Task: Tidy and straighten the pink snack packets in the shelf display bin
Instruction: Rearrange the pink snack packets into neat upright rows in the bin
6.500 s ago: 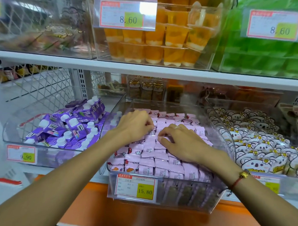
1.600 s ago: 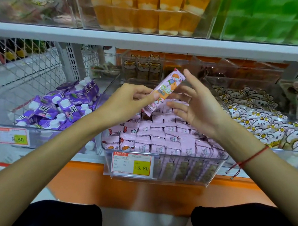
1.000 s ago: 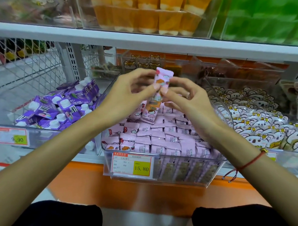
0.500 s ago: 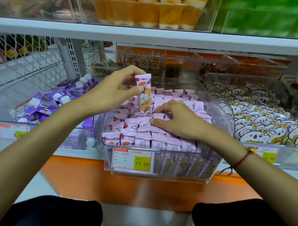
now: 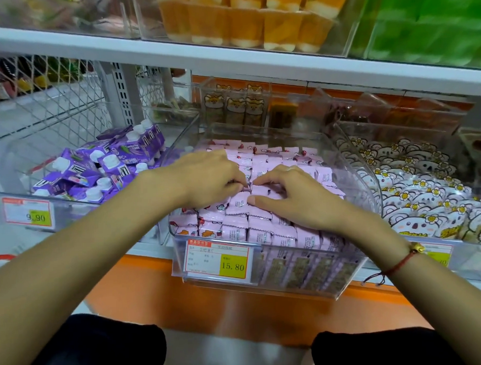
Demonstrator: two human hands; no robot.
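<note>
Purple cartons (image 5: pixel 101 172) in left bin, same as before. Our left hand (image 5: pixel 209 178) now down on pink snack packets (image 5: pixel 263 231) in clear display bin (image 5: pixel 293 285), fingers curled, pinching packet edge; half second ago it held one packet upright above pile, that one now back in. Our right hand (image 5: pixel 292 199) alongside, fingers bent onto packets, actual grasp we can't tell. Koala packs (image 5: pixel 416 202) at right unchanged.
</note>
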